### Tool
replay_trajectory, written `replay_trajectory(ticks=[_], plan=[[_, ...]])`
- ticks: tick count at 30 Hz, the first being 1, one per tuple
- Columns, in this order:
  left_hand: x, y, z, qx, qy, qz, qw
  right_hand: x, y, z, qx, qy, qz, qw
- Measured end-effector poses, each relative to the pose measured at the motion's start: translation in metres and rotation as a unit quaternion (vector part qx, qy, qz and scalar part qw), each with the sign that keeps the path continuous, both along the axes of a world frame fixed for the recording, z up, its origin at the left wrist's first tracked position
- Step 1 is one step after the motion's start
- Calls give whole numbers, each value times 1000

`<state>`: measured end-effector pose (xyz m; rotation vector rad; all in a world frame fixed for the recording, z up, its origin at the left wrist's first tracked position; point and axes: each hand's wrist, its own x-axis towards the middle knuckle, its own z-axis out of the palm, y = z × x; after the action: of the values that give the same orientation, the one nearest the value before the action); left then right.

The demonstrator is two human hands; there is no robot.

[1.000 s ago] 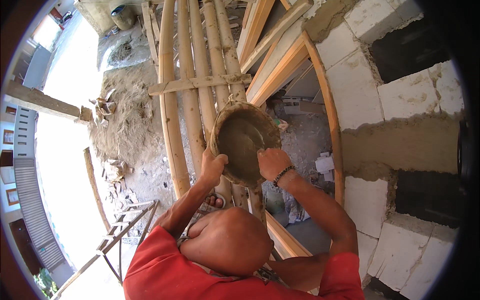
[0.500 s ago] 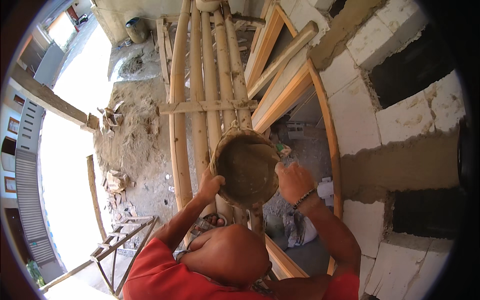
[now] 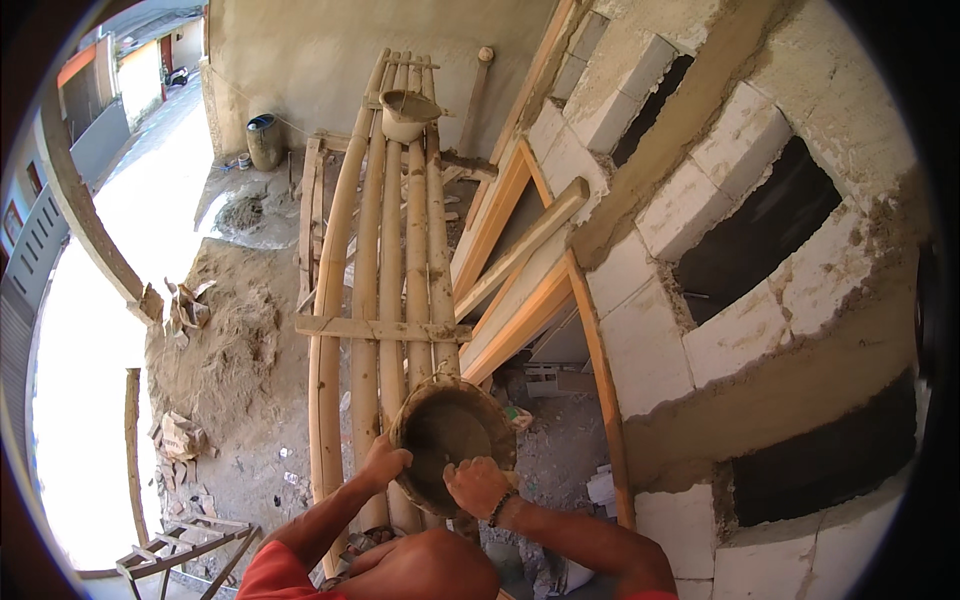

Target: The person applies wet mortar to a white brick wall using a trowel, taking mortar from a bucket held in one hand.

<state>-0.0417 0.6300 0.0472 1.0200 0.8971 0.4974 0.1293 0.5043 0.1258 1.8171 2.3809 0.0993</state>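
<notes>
A round bucket (image 3: 503, 420) with a mud-caked rim sits on the bamboo poles in front of me. Grey-brown wet mortar (image 3: 445, 435) lies inside it. My left hand (image 3: 383, 463) is closed on the bucket's left rim, thumb toward the inside. Over the near right part of the opening is my right hand (image 3: 478, 487), a dark bracelet on its wrist. Its fingers are curled closed, and what they hold, if anything, is hidden. My bent knee (image 3: 430, 565) shows just below the bucket.
Bamboo poles (image 3: 392, 260) form a raised walkway, crossed by a wooden slat (image 3: 380, 329). A second bucket (image 3: 405, 115) stands at their far end. On the right are a block wall (image 3: 640, 330) and an orange-brown wooden frame (image 3: 600, 370). A sand heap (image 3: 225, 325) lies below left.
My right hand has moved from the bucket's right rim to over its opening. My left hand stays on the left rim. The view has tilted up, showing the far bucket and back wall.
</notes>
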Motion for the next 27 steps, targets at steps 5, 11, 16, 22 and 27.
replay_trajectory(ticks=[5, 11, 16, 22, 27], plan=[[2, 4, -14, -18, 15, 7, 1000, 44, -13, 54, -78, 34, 53, 995], [-2, 2, 1, -23, 61, -5, 998, 81, 11, 49, -1, -29, -106, 994], [3, -14, -5, -8, -2, 30, 1000, 46, 1, -19, -154, 55, -142, 976], [2, -15, 0, -24, 6, 27, 999, 12, -16, 12, -206, 133, -74, 967], [-1, -15, 13, 17, -22, 47, 999, 31, 8, 88, -115, 163, -162, 967]])
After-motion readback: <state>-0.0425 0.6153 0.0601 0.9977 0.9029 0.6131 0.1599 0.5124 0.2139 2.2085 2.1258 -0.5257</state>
